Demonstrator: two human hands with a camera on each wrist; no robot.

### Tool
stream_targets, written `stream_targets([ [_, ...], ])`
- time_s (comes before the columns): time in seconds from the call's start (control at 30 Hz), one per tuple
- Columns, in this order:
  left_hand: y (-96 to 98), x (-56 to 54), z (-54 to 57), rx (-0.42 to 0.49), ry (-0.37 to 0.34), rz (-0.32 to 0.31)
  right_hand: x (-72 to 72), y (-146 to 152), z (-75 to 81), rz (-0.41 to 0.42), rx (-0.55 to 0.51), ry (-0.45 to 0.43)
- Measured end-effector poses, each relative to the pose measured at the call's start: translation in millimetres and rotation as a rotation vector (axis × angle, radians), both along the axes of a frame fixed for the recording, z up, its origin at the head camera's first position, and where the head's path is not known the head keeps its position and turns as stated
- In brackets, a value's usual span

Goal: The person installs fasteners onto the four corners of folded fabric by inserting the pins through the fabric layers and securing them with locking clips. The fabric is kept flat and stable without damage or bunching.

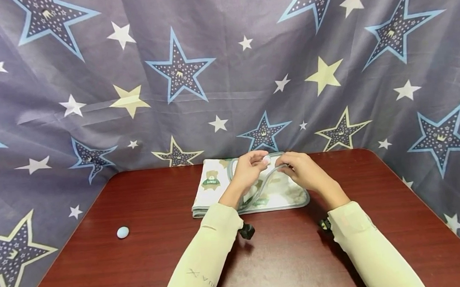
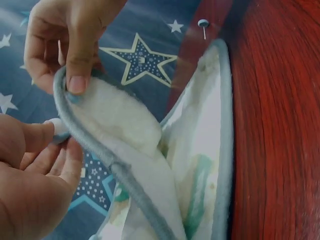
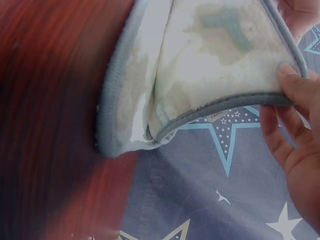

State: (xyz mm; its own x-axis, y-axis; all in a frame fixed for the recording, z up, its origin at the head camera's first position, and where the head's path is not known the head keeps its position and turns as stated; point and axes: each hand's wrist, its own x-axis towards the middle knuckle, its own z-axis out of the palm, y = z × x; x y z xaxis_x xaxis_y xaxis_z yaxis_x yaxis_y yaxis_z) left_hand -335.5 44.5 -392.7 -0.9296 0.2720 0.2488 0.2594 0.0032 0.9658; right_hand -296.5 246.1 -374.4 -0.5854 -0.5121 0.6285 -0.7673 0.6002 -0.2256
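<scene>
A folded blanket (image 1: 210,180) with teddy-bear prints and grey-blue edging lies at the table's far edge. My right hand (image 1: 301,169) pinches its raised upper layer by the edging, thumb on the pale fleecy face in the right wrist view. Beside that lifted edge, my left hand (image 2: 37,165) pinches a small white-and-blue button-like piece (image 2: 59,129) between thumb and fingers. A bit of light blue (image 2: 73,98) shows under the right thumb. Past the blanket's corner in the left wrist view is a small blue-topped piece with a thin stem (image 2: 203,23).
A light-blue oval piece (image 1: 122,232) lies on the left side of the dark red wooden table (image 1: 162,264). Right behind the table hangs a grey-blue star-printed curtain (image 1: 226,90). A dark wrist device (image 1: 246,231) hangs under the left cuff.
</scene>
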Motion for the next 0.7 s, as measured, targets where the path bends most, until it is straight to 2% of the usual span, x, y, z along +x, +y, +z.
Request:
stream_targets([
  [0.13,4.0,1.1,0.7,-0.040,0.047,0.023,0.0,0.0,0.4,0.007,-0.003,-0.002],
  [0.3,6.8,0.5,-0.3,-0.050,0.070,0.044,-0.8,-0.2,-0.2,0.014,-0.001,-0.014],
  [0.7,8.3,-2.2,-6.2,-0.031,0.083,0.013,-1.9,0.1,-1.7,0.038,-0.014,-0.018],
])
